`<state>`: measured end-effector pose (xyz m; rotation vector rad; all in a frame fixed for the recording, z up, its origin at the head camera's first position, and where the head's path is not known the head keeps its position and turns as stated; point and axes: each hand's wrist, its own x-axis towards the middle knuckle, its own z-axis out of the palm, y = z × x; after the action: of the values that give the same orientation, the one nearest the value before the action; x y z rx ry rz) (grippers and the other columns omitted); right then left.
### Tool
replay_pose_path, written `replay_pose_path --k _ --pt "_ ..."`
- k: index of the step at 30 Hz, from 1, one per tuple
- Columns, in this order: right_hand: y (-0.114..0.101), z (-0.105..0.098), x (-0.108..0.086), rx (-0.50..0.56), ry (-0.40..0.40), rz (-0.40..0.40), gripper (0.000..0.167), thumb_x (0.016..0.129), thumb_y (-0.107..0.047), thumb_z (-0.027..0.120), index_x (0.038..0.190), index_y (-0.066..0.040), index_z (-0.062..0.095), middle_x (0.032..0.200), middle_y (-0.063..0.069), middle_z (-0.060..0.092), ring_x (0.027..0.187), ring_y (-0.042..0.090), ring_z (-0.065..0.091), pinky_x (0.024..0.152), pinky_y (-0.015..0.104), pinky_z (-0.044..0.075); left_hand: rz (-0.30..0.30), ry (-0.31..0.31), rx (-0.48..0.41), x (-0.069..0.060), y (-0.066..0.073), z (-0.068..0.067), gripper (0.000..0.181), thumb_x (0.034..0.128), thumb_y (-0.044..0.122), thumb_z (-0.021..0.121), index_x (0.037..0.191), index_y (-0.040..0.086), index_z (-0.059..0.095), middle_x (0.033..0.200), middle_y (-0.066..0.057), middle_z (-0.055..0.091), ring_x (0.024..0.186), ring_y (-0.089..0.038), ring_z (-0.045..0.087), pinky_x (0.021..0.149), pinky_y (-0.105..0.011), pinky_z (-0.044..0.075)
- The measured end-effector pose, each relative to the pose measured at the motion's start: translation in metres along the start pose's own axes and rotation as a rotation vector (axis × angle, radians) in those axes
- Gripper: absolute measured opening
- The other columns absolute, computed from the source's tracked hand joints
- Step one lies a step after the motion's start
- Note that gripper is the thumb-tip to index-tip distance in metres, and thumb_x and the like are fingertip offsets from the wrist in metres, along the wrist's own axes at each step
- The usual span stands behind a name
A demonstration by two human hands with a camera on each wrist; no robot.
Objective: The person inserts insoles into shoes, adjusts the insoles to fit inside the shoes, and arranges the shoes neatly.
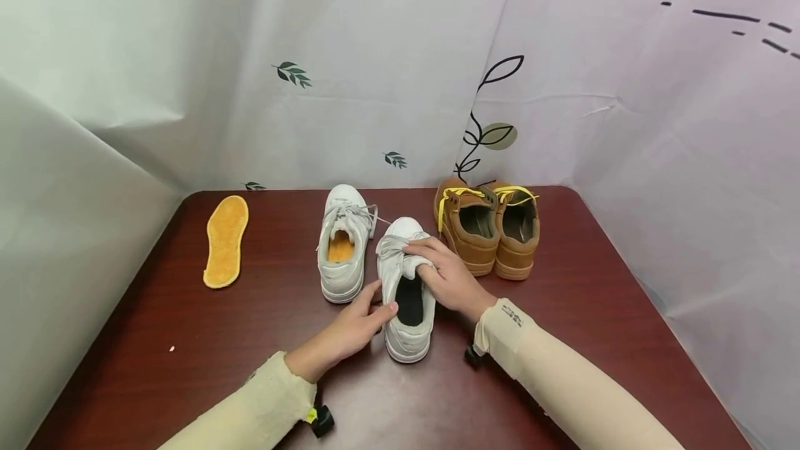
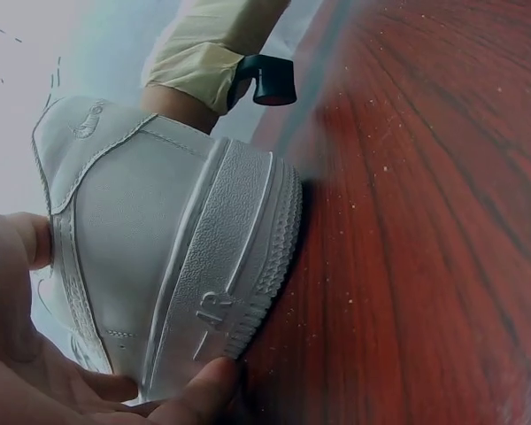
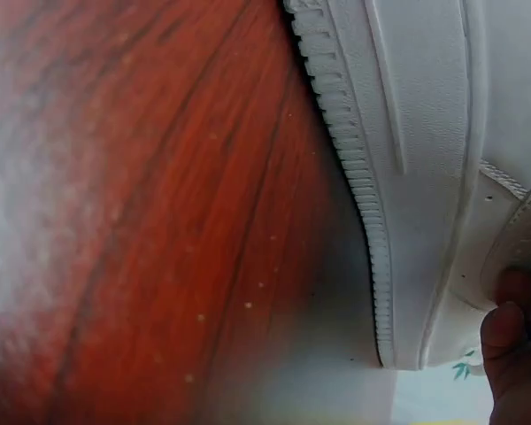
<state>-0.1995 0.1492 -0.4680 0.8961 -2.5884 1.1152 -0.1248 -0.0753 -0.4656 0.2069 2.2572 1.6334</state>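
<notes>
A white sneaker (image 1: 409, 342) stands on the table with its toe pointing away and a black insole (image 1: 410, 301) visible inside. My left hand (image 1: 357, 326) holds its left side, thumb at the collar; in the left wrist view, fingers (image 2: 203, 390) touch the sole edge. From the right, my right hand (image 1: 451, 280) grips the upper near the tongue and laces, as the right wrist view partly shows at the shoe's side (image 3: 425, 177). A second white sneaker (image 1: 340, 276), with an orange insole (image 1: 340, 247) inside, stands just left of the first.
At the table's left lies a loose orange insole (image 1: 226, 242). Two brown shoes (image 1: 478, 248) with yellow laces stand side by side behind my right hand. The dark red table (image 1: 262, 339) meets a pale curtain (image 1: 350, 117) at the back and sides.
</notes>
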Motion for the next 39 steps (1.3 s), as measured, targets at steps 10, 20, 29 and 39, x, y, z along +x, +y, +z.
replay_pose_path --k 10,20,29,39 --pt "-0.005 0.002 0.006 0.005 -0.011 0.005 0.038 0.099 -0.019 0.046 0.131 -0.024 0.066 0.133 -0.008 0.058 0.129 0.011 0.052 0.104 0.040 0.045 0.107 -0.071 -0.099 -0.011 -0.004 -0.018 0.057 0.1022 0.017 0.055 0.150 -0.006 0.034 0.141 -0.032 0.049 0.117 -0.041 0.060 0.090 -0.047 0.056" --pt "-0.006 -0.004 0.008 -0.005 -0.018 0.013 0.038 0.097 -0.017 0.046 0.127 -0.024 0.068 0.127 -0.011 0.058 0.123 0.008 0.053 0.101 0.039 0.047 0.501 0.134 -0.071 -0.025 0.005 -0.070 0.018 0.1005 -0.002 0.052 0.107 -0.009 0.067 0.099 -0.019 0.071 0.087 -0.015 0.071 0.078 -0.032 0.059" --pt "-0.006 -0.001 0.007 -0.010 -0.026 0.036 0.037 0.097 -0.017 0.046 0.126 -0.025 0.068 0.123 -0.013 0.059 0.120 0.005 0.054 0.098 0.037 0.048 0.298 0.438 0.499 -0.007 -0.003 -0.159 0.025 0.0998 0.019 0.060 0.118 0.006 0.069 0.115 -0.015 0.067 0.104 -0.023 0.061 0.090 -0.035 0.048" --pt "-0.003 0.000 0.007 0.002 -0.024 0.028 0.038 0.096 -0.016 0.047 0.126 -0.023 0.068 0.122 -0.012 0.059 0.119 0.006 0.055 0.098 0.037 0.048 0.014 0.407 0.763 0.005 -0.050 -0.225 0.051 0.0977 0.026 0.057 0.137 -0.007 0.051 0.137 -0.036 0.048 0.125 -0.055 0.045 0.100 -0.068 0.036"
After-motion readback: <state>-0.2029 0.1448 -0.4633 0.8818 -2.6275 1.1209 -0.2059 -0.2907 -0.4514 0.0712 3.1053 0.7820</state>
